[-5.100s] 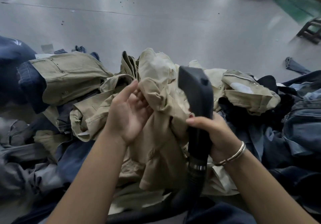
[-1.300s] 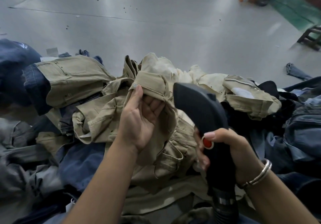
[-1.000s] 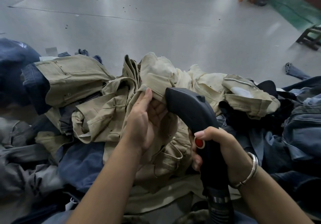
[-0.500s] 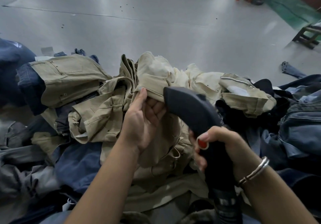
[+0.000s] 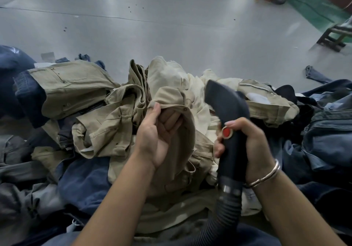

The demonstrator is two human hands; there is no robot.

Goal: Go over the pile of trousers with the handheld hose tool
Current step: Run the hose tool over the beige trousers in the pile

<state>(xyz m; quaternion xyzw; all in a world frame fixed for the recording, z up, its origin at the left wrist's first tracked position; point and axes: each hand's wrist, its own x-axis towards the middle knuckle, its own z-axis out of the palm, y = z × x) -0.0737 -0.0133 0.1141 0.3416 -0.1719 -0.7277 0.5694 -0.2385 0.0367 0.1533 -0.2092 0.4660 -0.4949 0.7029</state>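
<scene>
Hose tool (image 5: 226, 112), right hand (image 5: 245, 142) gripping, now drawn back from khaki trousers (image 5: 182, 116) pinched by left hand (image 5: 158, 135); probably repositioning between passes.

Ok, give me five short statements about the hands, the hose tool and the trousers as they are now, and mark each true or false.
1. The right hand grips the black hose tool by its handle. True.
2. The tool's red button is hidden under the palm. False: it shows beside the thumb.
3. The left hand holds a fold of the khaki trousers, thumb on the edge of the cloth. True.
4. The tool lies on the floor beyond the pile. False: it is held up over the pile.
5. Every garment in the pile is khaki. False: blue denim trousers lie at the right.
</scene>
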